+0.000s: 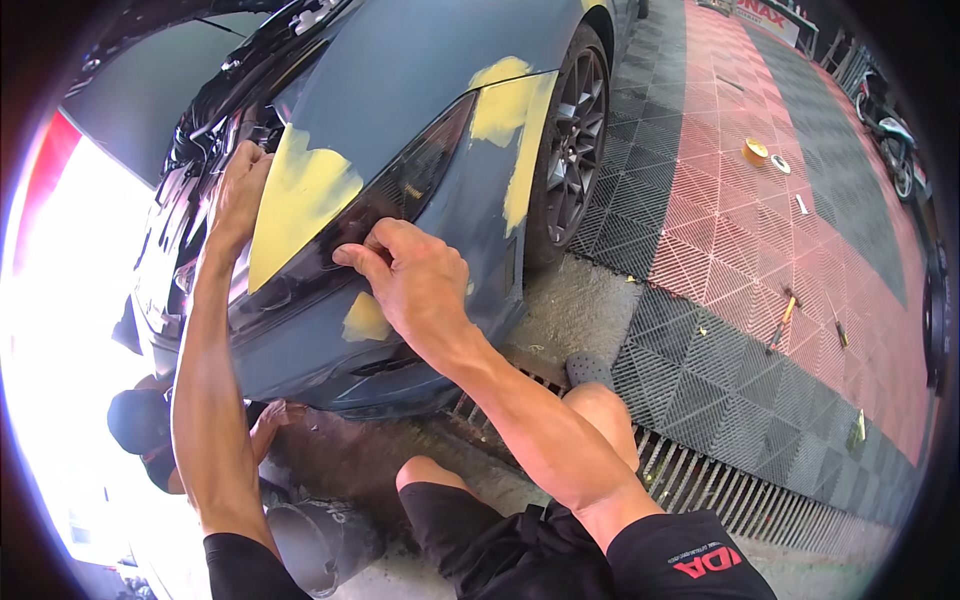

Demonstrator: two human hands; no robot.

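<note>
A grey car front with a dark headlight [408,185] is before me, and yellow filler patches [303,195] mark the panels around the lamp. My left hand [240,195] reaches into the open engine bay beside the inner edge of the large patch. Its fingers are bent, and their tips and whatever they grip are hidden. In front of the headlight's lower edge is my right hand [412,275], fingers curled and thumb pointing left. What it holds, if anything, cannot be made out. Below it is the bumper [290,365] with a smaller yellow patch.
Another person in a dark cap [138,420] crouches at the lower left, near a dark bucket [315,545]. A wheel [578,140] stands to the right. A hammer [785,320] and a yellow tin [755,151] lie on the tiled floor, past a drain grate [720,490].
</note>
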